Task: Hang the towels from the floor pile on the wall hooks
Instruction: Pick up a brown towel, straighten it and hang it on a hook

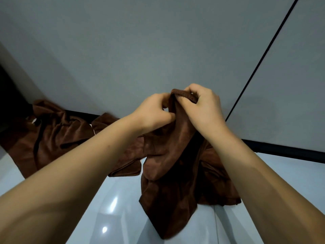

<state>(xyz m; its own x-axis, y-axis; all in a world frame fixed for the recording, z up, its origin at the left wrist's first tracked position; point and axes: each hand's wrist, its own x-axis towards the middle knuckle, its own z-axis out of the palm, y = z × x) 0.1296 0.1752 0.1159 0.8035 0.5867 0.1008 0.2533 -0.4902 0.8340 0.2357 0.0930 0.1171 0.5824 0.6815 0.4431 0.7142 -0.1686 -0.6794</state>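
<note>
Towel (168, 155) hem pinched by both left hand (153, 111) and right hand (204, 106), rest dangling below over the floor pile (52, 134).

One head-worn view, looking forward and down at your own hands.

You're seeing everything from your head, wide-angle: both forearms run in from the bottom corners, left hand (154, 111) and right hand (204, 106) meeting close in front at centre frame. Beyond them you face the grey wall (140, 50), with the glossy floor (109, 208) below. There's no second view to compare.
</note>
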